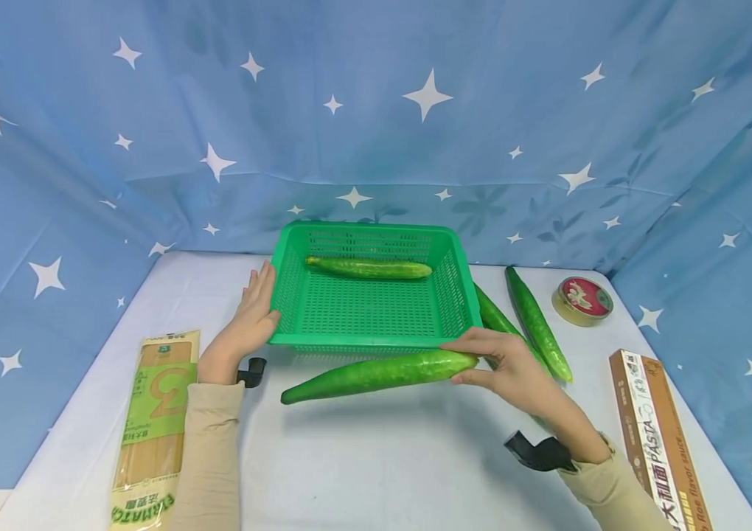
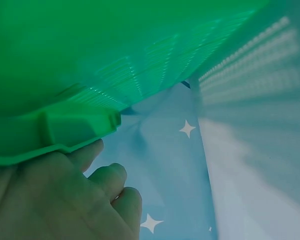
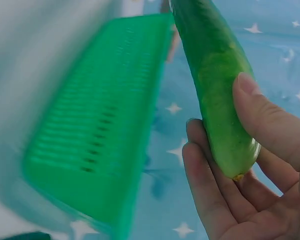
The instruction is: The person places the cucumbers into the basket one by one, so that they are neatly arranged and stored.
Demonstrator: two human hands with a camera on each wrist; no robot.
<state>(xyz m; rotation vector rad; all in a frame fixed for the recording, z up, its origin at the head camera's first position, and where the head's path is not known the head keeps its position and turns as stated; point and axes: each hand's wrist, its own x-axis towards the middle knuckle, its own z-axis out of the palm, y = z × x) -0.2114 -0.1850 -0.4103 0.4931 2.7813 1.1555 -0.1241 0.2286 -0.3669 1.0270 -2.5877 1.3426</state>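
Observation:
My right hand (image 1: 505,365) grips a long green cucumber (image 1: 376,375) by its right end, thumb on one side and fingers on the other. The cucumber hangs level in front of the green basket (image 1: 369,341), its dark tip pointing left. In the right wrist view the thumb lies along the held cucumber (image 3: 222,95), near its blunt end. My left hand (image 1: 253,313) lies with straight fingers against the basket's left side; in the left wrist view it is under the rim (image 2: 45,154). One cucumber (image 1: 369,268) lies inside the basket along the back wall.
Right of the basket lie two cucumbers (image 1: 538,324), one partly hidden by the basket and my right hand. Beyond them stands a round tin (image 1: 582,301) with a red lid. A pasta box (image 1: 658,442) lies at far right, a spaghetti packet (image 1: 155,428) at left. Blue curtain (image 1: 376,147) rises behind.

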